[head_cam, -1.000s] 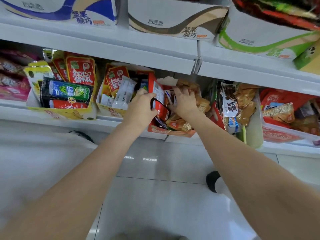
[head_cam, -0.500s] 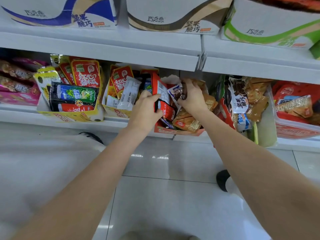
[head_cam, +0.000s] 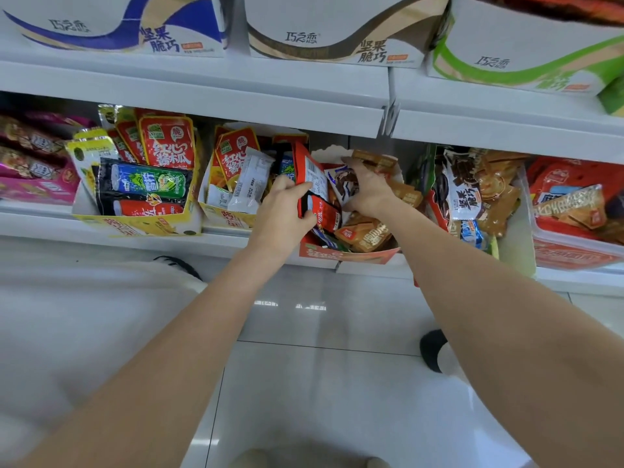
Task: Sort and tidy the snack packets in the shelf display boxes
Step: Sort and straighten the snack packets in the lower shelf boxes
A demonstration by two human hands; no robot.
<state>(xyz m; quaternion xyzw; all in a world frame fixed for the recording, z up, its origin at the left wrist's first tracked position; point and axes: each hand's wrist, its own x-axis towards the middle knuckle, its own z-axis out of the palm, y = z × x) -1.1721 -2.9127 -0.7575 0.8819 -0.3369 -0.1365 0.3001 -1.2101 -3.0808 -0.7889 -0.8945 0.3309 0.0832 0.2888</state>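
Observation:
Both hands reach into an orange display box (head_cam: 351, 255) on the middle shelf, filled with mixed snack packets. My left hand (head_cam: 282, 211) grips a stack of red packets (head_cam: 312, 184) standing on edge at the box's left side. My right hand (head_cam: 366, 189) is closed on a white and brown packet (head_cam: 342, 180) among orange-brown packets (head_cam: 368, 236). Left of it a yellow box (head_cam: 223, 214) holds red packets and a white packet (head_cam: 251, 184).
A further yellow box (head_cam: 135, 224) at the left holds red, black and yellow packets. Pink packets (head_cam: 30, 163) lie at far left. Brown packets (head_cam: 486, 194) and a red box (head_cam: 574, 255) sit at right. Large cartons (head_cam: 334, 32) line the upper shelf. White floor tiles lie below.
My right hand has drawn back slightly from the rear of the box and now holds the white and brown packet. My left hand keeps its grip on the red packets.

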